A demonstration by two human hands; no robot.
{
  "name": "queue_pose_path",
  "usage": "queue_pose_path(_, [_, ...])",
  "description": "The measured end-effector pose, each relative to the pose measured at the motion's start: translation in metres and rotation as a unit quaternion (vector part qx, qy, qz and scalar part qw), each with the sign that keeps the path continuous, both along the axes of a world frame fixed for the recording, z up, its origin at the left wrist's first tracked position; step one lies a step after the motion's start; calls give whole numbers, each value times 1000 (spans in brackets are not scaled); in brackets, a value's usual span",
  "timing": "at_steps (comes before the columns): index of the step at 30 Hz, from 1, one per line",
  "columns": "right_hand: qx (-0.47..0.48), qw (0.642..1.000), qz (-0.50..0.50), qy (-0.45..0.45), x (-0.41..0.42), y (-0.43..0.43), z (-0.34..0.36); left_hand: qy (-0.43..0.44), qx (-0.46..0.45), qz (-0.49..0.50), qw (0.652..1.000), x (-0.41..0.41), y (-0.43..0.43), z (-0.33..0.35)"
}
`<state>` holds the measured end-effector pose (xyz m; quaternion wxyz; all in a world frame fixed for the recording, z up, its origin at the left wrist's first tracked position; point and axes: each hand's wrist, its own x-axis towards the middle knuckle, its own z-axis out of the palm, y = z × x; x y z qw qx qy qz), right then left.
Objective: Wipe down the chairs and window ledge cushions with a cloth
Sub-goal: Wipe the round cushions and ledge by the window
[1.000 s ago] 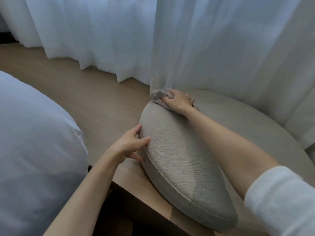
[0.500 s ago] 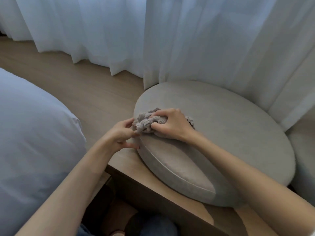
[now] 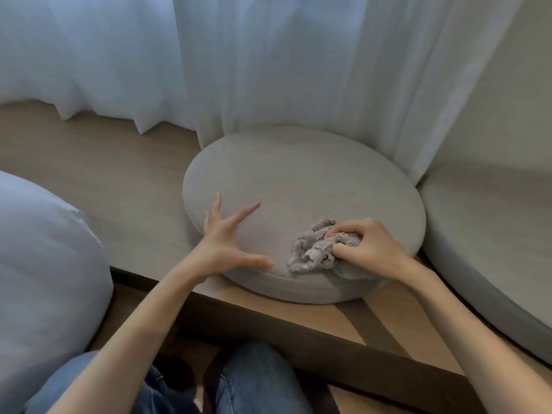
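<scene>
A round beige cushion (image 3: pixel 310 180) lies flat on the wooden window ledge (image 3: pixel 113 186). My right hand (image 3: pixel 370 249) grips a crumpled grey cloth (image 3: pixel 316 252) and holds it against the cushion's near right part. My left hand (image 3: pixel 227 237) is spread with straight fingers and rests on the cushion's near left edge. A second beige cushion (image 3: pixel 490 234) lies on the ledge to the right, touching the first one.
White sheer curtains (image 3: pixel 268 64) hang behind the cushions and touch the far rim of the round one. A pale blue pillow or bedding (image 3: pixel 44 264) bulges at the left. The ledge's dark front edge (image 3: pixel 343 354) runs across below; my knees in jeans (image 3: pixel 257 380) are beneath.
The right hand has dragged the cloth from the cushion's far left edge across to its near right part. The left hand let go of the rim and spread flat. The cushion now lies flat.
</scene>
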<state>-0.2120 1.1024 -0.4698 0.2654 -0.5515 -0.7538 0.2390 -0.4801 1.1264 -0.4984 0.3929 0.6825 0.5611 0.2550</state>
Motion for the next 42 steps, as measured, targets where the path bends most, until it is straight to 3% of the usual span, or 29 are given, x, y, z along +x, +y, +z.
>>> queue_pose_path(3, [68, 993, -100, 12, 24, -16, -17, 63, 51, -34, 996, 14, -7, -5])
queue_pose_path(9, [138, 957, -253, 31, 58, -38, -37, 71, 106, -9, 992, 19, -12, -3])
queue_pose_path(12, [169, 924, -341, -43, 86, -55, -41, 132, 140, -30, 981, 27, -13, -5])
queue_pose_path(14, [130, 910, -374, -121, 97, -64, -51, 189, 177, -52, 964, 43, -13, -8])
queue_pose_path(17, [68, 901, -377, -201, 100, -76, -75, 216, 205, -93, 950, 70, -13, -13])
queue_pose_path(20, [36, 901, -380, -206, 104, -89, -99, 208, 225, -114, 945, 82, -13, -19])
queue_pose_path(24, [68, 915, -329, -225, 114, -79, -109, 194, 253, -122, 940, 89, -11, -21])
queue_pose_path(27, [62, 939, -285, -183, 119, -66, -108, 190, 264, -118, 938, 96, -13, -20])
queue_pose_path(32, [53, 949, -289, -119, 115, -83, -114, 212, 278, -122, 929, 97, -14, -21])
queue_pose_path(37, [46, 970, -211, -116, 94, -119, -126, 221, 289, -124, 923, 100, -16, -23])
queue_pose_path(42, [57, 952, -281, -109, 125, -87, -119, 216, 297, -128, 921, 102, -22, -23])
